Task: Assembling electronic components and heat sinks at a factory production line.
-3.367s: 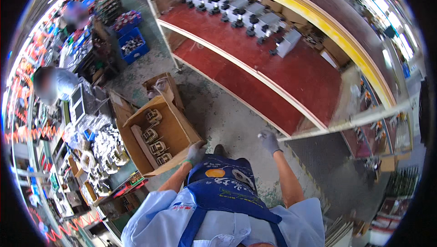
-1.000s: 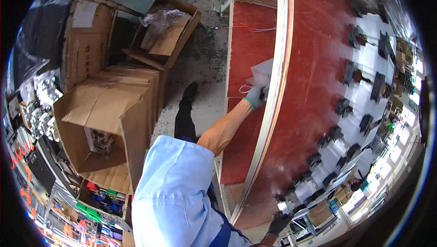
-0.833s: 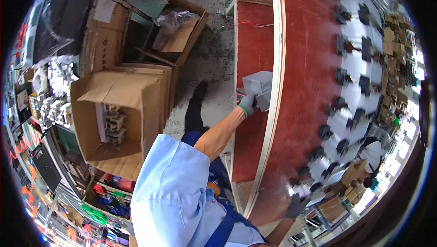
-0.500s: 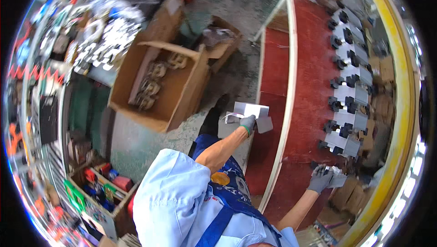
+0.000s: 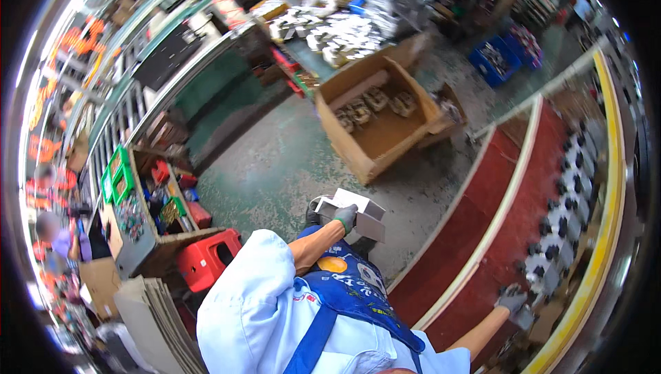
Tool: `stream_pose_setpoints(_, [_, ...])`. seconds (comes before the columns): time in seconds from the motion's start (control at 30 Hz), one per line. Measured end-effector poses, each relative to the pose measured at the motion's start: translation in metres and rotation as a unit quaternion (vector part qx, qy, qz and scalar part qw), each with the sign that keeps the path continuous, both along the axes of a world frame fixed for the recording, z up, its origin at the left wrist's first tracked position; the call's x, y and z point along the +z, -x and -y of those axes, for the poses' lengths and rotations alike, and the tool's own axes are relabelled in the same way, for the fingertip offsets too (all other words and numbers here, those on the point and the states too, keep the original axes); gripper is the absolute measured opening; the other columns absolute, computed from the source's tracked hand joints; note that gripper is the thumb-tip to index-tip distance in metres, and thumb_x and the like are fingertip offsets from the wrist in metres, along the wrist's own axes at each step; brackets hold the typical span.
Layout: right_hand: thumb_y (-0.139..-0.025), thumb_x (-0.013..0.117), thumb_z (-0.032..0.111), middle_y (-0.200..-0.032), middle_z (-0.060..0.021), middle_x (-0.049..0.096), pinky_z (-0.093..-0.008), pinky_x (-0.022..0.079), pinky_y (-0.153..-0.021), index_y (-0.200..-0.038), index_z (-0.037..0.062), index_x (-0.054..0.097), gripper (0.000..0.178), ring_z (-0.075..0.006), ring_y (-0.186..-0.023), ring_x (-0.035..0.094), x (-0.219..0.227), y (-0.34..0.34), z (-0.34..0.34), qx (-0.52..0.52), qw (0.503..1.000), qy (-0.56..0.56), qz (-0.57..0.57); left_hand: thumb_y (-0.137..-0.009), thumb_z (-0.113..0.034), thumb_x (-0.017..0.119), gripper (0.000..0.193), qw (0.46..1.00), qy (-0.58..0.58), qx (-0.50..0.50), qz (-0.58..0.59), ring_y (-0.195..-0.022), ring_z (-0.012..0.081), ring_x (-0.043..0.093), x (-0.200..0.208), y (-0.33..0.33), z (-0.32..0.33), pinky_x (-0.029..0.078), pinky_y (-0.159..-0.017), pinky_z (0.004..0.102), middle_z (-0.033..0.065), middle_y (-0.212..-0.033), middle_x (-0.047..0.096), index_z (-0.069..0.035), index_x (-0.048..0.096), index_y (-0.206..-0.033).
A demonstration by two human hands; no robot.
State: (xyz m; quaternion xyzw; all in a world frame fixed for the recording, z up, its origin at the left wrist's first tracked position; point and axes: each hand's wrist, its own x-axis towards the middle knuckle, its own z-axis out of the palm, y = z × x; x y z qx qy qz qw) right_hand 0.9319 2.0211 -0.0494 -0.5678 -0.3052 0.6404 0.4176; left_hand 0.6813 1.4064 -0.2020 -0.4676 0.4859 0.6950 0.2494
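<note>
My left hand [image 5: 346, 217], in a grey glove, is in front of my apron and grips a bent, silver-white sheet-metal piece [image 5: 372, 220] with flat flanges. A thin pale strand hangs at the piece's left side. My right hand [image 5: 512, 300], also gloved, is at the near end of a row on the red bench [image 5: 475, 295]. Its fingers are closed on a silver metal part [image 5: 525, 319], mostly hidden by the hand. Beyond it, several silver metal pieces with black knobs [image 5: 551, 251] stand in a line.
An open cardboard box [image 5: 368, 160] with metal parts stands on the floor ahead. At left are a red stool [image 5: 208, 259], a bin unit [image 5: 162, 240] and stacked cardboard sheets [image 5: 155, 322]. A yellow rail [image 5: 616, 167] runs along the right. Blurred people are far left.
My view has turned left, so the box and bench appear farther right. My left hand keeps the sheet-metal piece, now off the bench edge. My right hand stays at the row's near end.
</note>
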Motion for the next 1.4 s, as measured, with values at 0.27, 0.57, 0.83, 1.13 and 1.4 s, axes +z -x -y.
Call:
stream_pose_setpoints(0.27, [-0.087,0.054,0.029,-0.073,-0.0031,0.061,-0.0264,0.055,-0.062,-0.078,0.0127,0.059,0.019,-0.0153,-0.065,0.061,-0.021,0.028,0.150,0.064,0.997,0.007,-0.030,-0.078,-0.017,0.066,0.027,0.971,0.127,0.202,-0.031,-0.065,0.0207,0.063,0.006,-0.011,0.264,0.050,-0.055,0.0386,0.0128,-0.080,0.065,0.007,0.064,-0.090])
stream_pose_setpoints(0.57, [-0.088,0.053,0.031,-0.060,0.0027,0.047,-0.0252,0.034,-0.041,-0.076,0.0145,0.050,0.020,-0.0100,-0.046,0.042,0.114,0.246,0.591,0.367,0.929,0.017,-0.035,-0.077,-0.019,0.061,0.025,0.919,0.252,0.304,-0.013,-0.059,0.0227,0.058,0.047,-0.024,0.521,0.046,-0.056,0.0393,0.0093,-0.069,0.061,0.006,0.062,-0.082])
stream_pose_setpoints(0.83, [-0.084,0.053,0.024,-0.056,0.0026,0.041,-0.0281,0.031,-0.037,-0.084,0.0113,0.048,0.013,-0.0122,-0.039,0.036,0.157,0.428,0.810,0.690,0.673,0.232,-0.129,-0.083,-0.009,0.056,0.023,0.844,0.042,0.513,-0.152,-0.091,0.0310,0.063,0.026,-0.068,0.662,0.053,-0.085,0.0467,0.0139,-0.097,0.062,0.002,0.055,-0.103])
stream_pose_setpoints(1.13, [-0.083,0.051,0.021,-0.058,-0.0013,0.047,-0.0301,0.036,-0.041,-0.086,0.0101,0.049,0.011,-0.0147,-0.041,0.043,0.115,0.650,1.033,0.787,0.440,0.390,-0.187,-0.091,-0.036,0.039,0.050,0.788,-0.045,0.579,-0.204,-0.117,0.0438,0.052,0.036,-0.067,0.724,0.044,-0.090,0.0667,0.0157,-0.132,0.054,-0.012,0.050,-0.132])
stream_pose_setpoints(1.4, [-0.080,0.054,0.018,-0.060,-0.0032,0.050,-0.0268,0.040,-0.042,-0.085,0.0064,0.052,0.013,-0.0129,-0.045,0.046,0.189,0.831,1.206,0.930,0.355,0.040,-0.089,-0.090,-0.047,0.041,0.058,0.687,0.104,0.707,-0.132,-0.115,0.0376,0.054,0.065,-0.022,0.767,0.045,-0.097,0.0522,0.0143,-0.128,0.056,-0.008,0.051,-0.131])
